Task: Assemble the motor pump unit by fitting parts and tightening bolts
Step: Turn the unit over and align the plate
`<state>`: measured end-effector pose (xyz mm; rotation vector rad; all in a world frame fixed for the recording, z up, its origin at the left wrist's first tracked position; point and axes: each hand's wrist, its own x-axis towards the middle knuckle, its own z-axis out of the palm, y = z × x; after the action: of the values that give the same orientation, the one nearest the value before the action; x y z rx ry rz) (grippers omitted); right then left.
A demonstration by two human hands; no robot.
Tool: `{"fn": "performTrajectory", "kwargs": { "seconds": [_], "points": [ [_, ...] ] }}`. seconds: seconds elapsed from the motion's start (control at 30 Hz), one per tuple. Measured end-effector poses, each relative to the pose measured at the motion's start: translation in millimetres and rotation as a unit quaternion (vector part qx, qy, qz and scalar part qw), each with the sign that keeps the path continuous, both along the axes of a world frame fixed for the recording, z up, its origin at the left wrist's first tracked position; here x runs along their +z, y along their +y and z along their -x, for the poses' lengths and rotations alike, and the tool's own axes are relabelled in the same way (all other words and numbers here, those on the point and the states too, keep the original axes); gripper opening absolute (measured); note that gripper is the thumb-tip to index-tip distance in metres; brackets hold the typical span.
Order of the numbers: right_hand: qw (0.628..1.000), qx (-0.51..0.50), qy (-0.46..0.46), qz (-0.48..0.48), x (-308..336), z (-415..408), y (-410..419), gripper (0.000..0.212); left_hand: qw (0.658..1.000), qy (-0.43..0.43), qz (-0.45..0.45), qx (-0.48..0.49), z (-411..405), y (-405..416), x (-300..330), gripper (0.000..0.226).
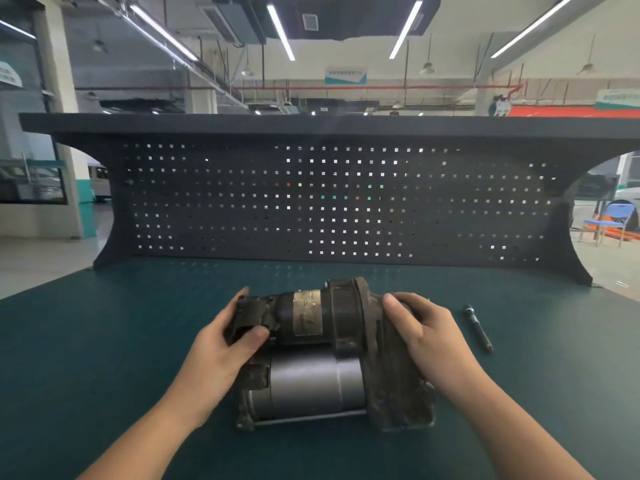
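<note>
- While the motor pump unit (311, 355) lies on the table (104, 341), the left hand (221, 344) grips its left end.
- Right hand (426, 337) grips its right housing.
- Bolt (479, 328) lies just right.

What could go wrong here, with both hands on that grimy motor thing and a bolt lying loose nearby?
1. The long dark metal bolt lies loose on the green bench mat; it might roll away.
2. The left hand and right hand hold the grimy grey motor pump unit by its ends; a shift could slip the grip or pinch fingers.
</note>
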<state>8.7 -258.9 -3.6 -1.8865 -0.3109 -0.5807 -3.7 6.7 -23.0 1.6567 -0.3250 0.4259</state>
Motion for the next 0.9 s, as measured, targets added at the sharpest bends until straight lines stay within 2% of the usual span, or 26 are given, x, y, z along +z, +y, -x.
{"fn": "performTrajectory", "kwargs": {
  "seconds": [0.1, 0.23, 0.3, 0.4, 0.53, 0.6, 0.7, 0.8, 0.9],
  "points": [
    [0.998, -0.037, 0.057, 0.001, 4.6, -4.8, -5.8, 0.047, 0.998, 0.046, 0.033, -0.006, -4.1, -8.0, 2.7, 0.057],
    [0.991, -0.062, 0.116, 0.0, 9.8, -10.0, -6.9, 0.054, 0.992, 0.091, 0.082, -0.001, -14.2, -19.4, 8.7, 0.062],
    [0.989, -0.086, 0.124, 0.001, 10.5, -9.6, -10.3, 0.053, 0.988, 0.115, 0.108, -0.002, -18.7, -24.0, 11.3, 0.066],
    [0.981, -0.142, 0.108, 0.073, 7.9, -7.2, -17.2, 0.043, 0.984, 0.122, 0.126, 0.016, -22.8, -27.3, 12.1, 0.069],
    [0.982, -0.138, 0.1, 0.078, -5.6, -9.0, -4.0, 0.031, 0.985, 0.123, 0.118, 0.037, -19.3, -27.0, 9.4, 0.056],
    [0.981, -0.149, 0.074, 0.1, -9.8, -11.9, 4.1, 0.027, 0.985, 0.127, 0.101, 0.054, -15.9, -25.7, 7.4, 0.055],
    [0.985, -0.137, 0.07, 0.08, -9.7, -17.6, 4.5, 0.028, 0.985, 0.135, 0.063, 0.09, -10.7, -24.7, 6.1, 0.055],
    [0.988, -0.122, 0.072, 0.058, -10.8, -24.4, 1.2, 0.027, 0.986, 0.121, 0.054, 0.1, -5.2, -26.7, 5.1, 0.044],
    [0.988, -0.109, 0.077, 0.076, -10.7, -32.3, 1.4, 0.028, 0.99, 0.095, 0.042, 0.1, 3.2, -29.3, 4.2, 0.019]
  ]
}}
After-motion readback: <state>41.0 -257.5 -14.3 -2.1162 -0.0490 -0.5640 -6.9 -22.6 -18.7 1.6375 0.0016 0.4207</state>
